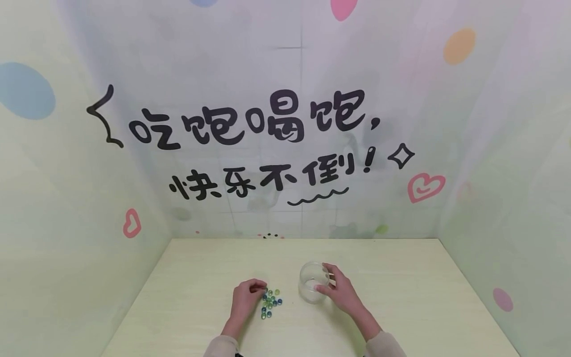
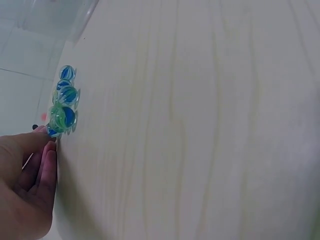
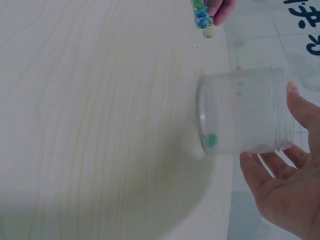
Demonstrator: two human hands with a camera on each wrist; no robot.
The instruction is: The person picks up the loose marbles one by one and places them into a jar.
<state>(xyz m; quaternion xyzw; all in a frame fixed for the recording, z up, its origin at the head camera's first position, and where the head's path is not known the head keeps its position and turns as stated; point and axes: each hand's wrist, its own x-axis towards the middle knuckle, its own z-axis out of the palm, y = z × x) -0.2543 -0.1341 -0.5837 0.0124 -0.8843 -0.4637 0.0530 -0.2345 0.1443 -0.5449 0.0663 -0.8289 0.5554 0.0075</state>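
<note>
Head view: blue glass marble is pinched by left hand; clear cylindrical jar, two o'clock, gripped by right hand, is best steadied.

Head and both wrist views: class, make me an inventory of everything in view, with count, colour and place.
Marbles: over ten, green and blue, clustered on table
Jar: one, clear, right of marbles
Small ball: one, green, seen through jar near its base
Table: one, pale wood-grained, between walls
Walls: three, pale, behind and beside table
Lettering: two lines, black, back wall
Dots: several, mixed colours, walls
Left hand: one, bare, at marbles
Right hand: one, bare, gripping jar
Sleeves: two, beige, at wrists
</note>
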